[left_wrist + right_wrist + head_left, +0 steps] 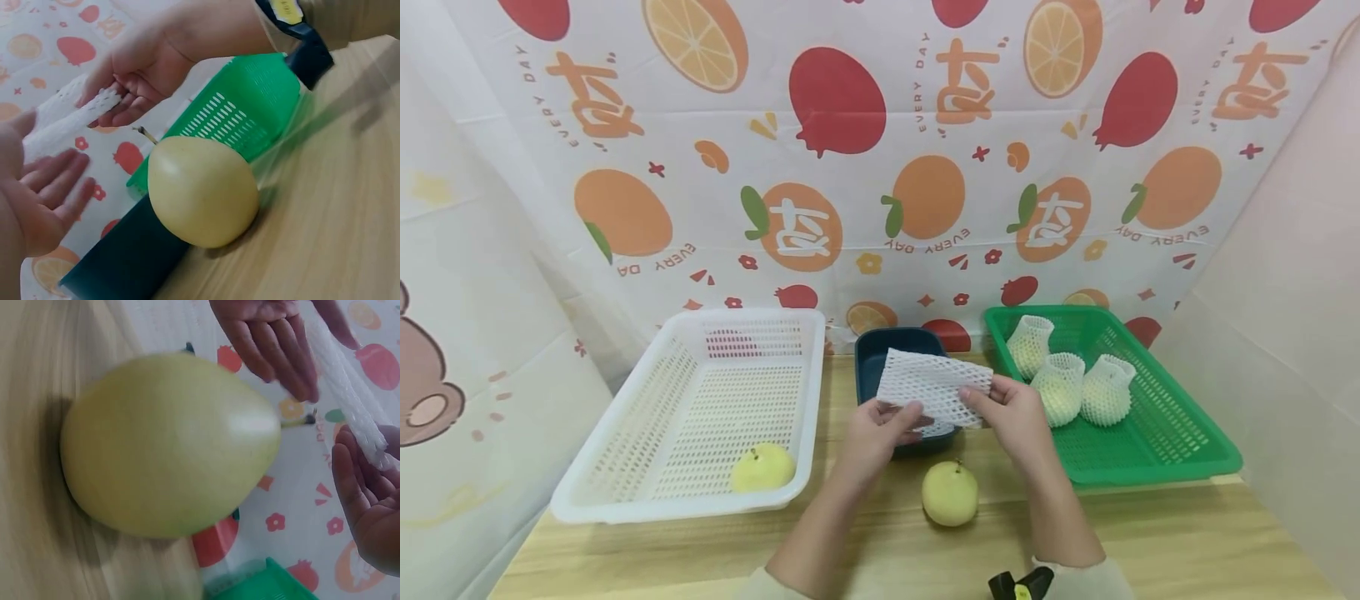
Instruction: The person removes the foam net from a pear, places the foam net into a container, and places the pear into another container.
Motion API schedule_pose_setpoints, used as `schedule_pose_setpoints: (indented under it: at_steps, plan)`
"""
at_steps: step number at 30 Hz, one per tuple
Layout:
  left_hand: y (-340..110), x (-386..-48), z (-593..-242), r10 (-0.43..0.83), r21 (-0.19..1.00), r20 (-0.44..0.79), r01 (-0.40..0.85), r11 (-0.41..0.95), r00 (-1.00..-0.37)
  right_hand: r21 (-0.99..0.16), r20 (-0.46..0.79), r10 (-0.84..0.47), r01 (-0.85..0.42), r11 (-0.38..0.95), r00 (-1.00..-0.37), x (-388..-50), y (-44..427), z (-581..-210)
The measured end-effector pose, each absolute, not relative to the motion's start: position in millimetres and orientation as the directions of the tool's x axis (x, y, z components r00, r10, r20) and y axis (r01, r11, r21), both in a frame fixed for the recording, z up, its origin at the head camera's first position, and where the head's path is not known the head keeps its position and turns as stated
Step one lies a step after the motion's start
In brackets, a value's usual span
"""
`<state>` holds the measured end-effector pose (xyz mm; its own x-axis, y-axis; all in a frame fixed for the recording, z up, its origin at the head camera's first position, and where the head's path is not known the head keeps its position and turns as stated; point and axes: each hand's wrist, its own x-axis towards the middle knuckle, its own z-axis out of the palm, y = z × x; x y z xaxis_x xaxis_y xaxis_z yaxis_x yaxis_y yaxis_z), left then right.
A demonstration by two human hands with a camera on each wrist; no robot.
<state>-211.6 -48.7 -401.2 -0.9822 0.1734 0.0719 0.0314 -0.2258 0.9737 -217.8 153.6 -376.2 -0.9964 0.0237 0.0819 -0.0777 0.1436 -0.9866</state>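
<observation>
A pale sleeve (1084,582) edges in at the near side of a wood-grain table (880,542), a dark strap (1037,581) with a yellow label at its cuff; the tabletop is light tan, streaked with long grain, and a loose pear (950,493), yellow and stem up, stands on it between a person's forearms; just beyond the pear, a white foam net (928,382) hangs flattened between two bare hands, raised clear of the table; the right hand (1019,417) pinches one end between thumb and fingers, while the left hand (874,429) has its fingers loosely extended under the net and its thumb over it, not clenched; behind the net sits a dark blue bin (870,358), its contents too screened by hands and netting to make out with confidence.

To the left, a white basket (722,408) has a second pear (763,467) in its near right corner; to the right, a green basket (1150,450) has three netted fruits (1060,390) grouped toward its left side; pale sheets flank the table, the left sheet (490,317) bearing a brown cartoon figure, the right sheet (1285,350) plain; farthest back, a creased white backdrop (865,179) carries printed oranges, red fruits, small flowers and the words "EVERY DAY".
</observation>
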Motion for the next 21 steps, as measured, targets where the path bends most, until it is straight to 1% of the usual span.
schedule_pose_setpoints:
  at_steps: [2,4,7,11,15,18,21]
  plan:
    - [-48.2,-210.9,-404.3,0.264,0.994,0.073,0.049,-0.098,-0.962,-0.985,0.087,0.04,-0.08,0.155,-0.995,-222.1,156.0,-375.2]
    - [-47.1,-209.8,-407.7,0.349,0.995,0.091,0.103,0.015,-0.933,-0.982,0.09,0.046,-0.081,0.17,-0.995,-226.6,157.1,-374.1]
    - [-46.1,-206.1,-411.2,0.469,0.962,0.119,0.219,0.165,-0.875,-0.978,0.094,0.053,-0.082,0.193,-0.994,-234.7,156.4,-374.1]
    - [-46.6,-201.7,-414.3,0.609,0.892,0.113,0.351,0.286,-0.785,-0.968,0.087,0.056,-0.072,0.24,-0.995,-248.0,152.6,-378.2]
    - [-43.6,-200.2,-419.6,0.675,0.815,0.108,0.454,0.36,-0.73,-0.956,0.069,0.036,-0.056,0.286,-0.997,-260.6,149.3,-383.4]
    - [-38.8,-199.6,-423.7,0.682,0.77,0.122,0.502,0.394,-0.721,-0.942,0.063,0.026,-0.051,0.333,-0.998,-268.6,145.8,-385.6]
    - [-35.1,-199.4,-425.9,0.682,0.734,0.14,0.537,0.415,-0.718,-0.907,0.073,0.023,-0.057,0.418,-0.997,-276.1,141.4,-387.1]
